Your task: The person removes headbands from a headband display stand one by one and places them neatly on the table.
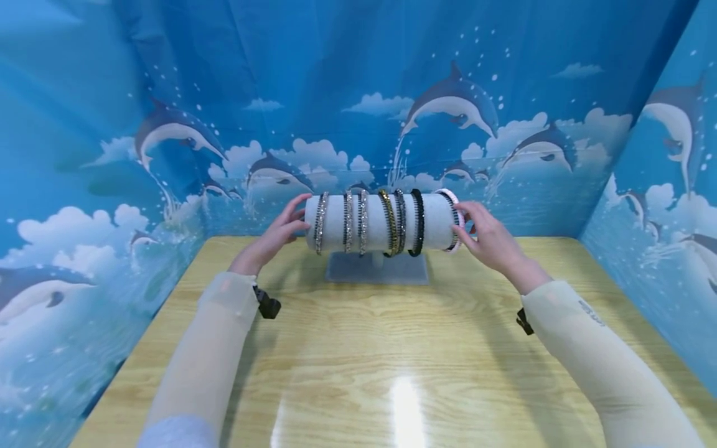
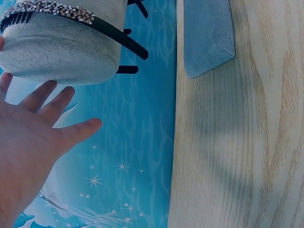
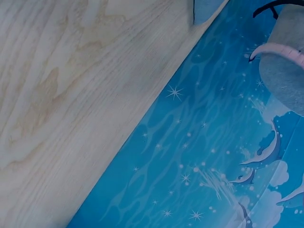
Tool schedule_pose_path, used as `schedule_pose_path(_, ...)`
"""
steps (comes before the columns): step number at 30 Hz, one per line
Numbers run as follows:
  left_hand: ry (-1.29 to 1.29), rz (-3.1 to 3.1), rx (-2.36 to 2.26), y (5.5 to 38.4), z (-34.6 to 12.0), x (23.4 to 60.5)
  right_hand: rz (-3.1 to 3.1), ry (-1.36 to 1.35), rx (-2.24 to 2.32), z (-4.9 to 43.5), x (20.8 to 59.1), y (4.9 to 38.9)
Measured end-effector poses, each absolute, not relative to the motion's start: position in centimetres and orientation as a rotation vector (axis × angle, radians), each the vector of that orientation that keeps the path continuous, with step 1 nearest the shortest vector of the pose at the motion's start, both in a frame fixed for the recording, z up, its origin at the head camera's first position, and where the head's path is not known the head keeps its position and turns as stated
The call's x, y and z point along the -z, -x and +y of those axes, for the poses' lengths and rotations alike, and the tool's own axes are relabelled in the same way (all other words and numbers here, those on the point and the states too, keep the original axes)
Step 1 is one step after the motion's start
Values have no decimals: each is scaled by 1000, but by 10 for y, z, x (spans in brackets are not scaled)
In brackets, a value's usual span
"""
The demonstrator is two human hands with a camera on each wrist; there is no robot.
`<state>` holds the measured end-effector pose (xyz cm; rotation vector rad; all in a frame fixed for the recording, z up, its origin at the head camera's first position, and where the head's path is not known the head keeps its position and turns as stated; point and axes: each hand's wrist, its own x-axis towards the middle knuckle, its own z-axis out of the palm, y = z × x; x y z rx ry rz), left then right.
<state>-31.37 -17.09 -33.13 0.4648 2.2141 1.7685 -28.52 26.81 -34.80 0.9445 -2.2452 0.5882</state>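
Observation:
A grey, velvety cylinder stand (image 1: pixel 374 219) carries several headbands in a row. On its left part sit silver glittering headbands (image 1: pixel 321 223); a gold one (image 1: pixel 389 221) and dark ones, including a black headband (image 1: pixel 418 222), are further right. My left hand (image 1: pixel 271 239) rests its fingertips at the cylinder's left end, its fingers spread in the left wrist view. With thumb and fingers, my right hand (image 1: pixel 494 244) pinches a pink headband (image 1: pixel 460 219) at the right end. The right wrist view shows this pink band around the cylinder, but not the hand.
The stand's flat grey base (image 1: pixel 342 270) rests near the back edge of a wooden table (image 1: pixel 358 348). Close behind hangs a blue dolphin-print curtain (image 1: pixel 325 74), which continues along the left and right sides.

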Motion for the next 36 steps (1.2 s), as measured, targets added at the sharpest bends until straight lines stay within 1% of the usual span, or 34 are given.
schedule_pose_path(17,-477,2215,-1770,315,-170,334,-2255,-705,-859,282,357,265)
schedule_pose_path(27,-465,2233,-1763,316,-173,335,-2244,-570,-1162,297,359,254)
schedule_pose_path(36,-457,2229,-1757,315,-171,333,-2354,-399,-1139,310,358,240)
